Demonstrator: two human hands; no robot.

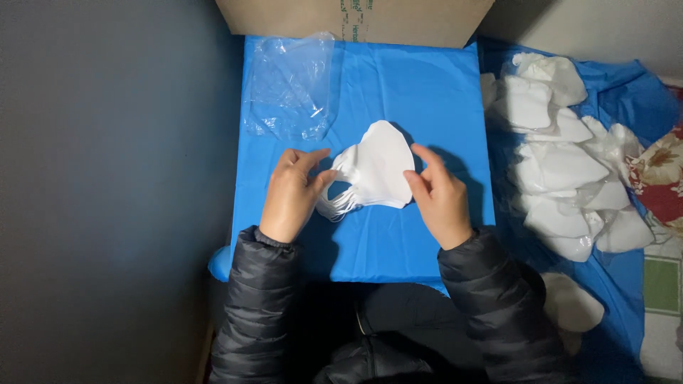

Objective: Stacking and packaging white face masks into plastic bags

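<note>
A small stack of white folded face masks (377, 169) lies on a blue sheet (420, 85) spread over a low surface. My left hand (292, 192) pinches the stack's left side, where the white ear loops bunch out below the thumb. My right hand (440, 195) holds the stack's right edge with fingertips and thumb. Both arms wear black padded sleeves.
Clear plastic bags (288, 85) lie at the sheet's upper left. A brown cardboard box (356, 18) stands behind the sheet. A heap of bagged white masks (562, 163) sits to the right on blue cloth. A flowered fabric (658, 178) is at the far right.
</note>
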